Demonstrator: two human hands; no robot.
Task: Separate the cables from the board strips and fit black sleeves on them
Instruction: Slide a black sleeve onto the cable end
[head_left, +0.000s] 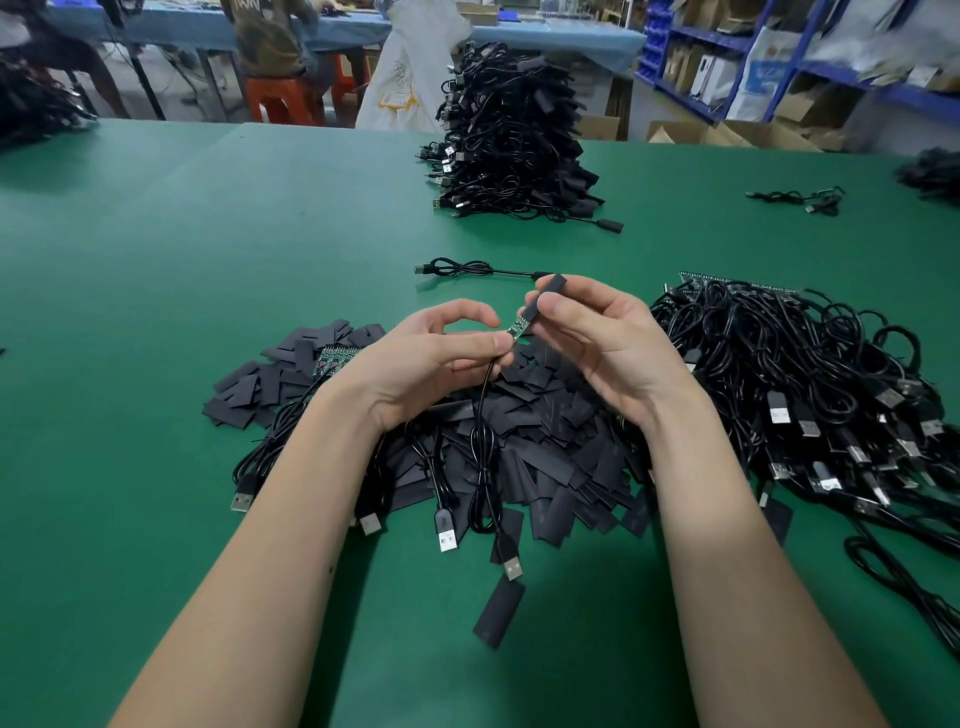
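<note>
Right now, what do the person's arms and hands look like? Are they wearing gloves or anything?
No gloves. The left hand and the right hand are both bare, with short, plain fingernails. No sleeves show on either forearm all the way to the bottom of the picture. I can see no rings, watch or bracelet, and no markings or cables on the arms.

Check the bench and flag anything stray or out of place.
One black sleeve lies alone on the green mat, nearer the person than the sleeve pile, just beyond a USB plug. A single cable also lies apart from the far stack. Nothing looks damaged.
</note>
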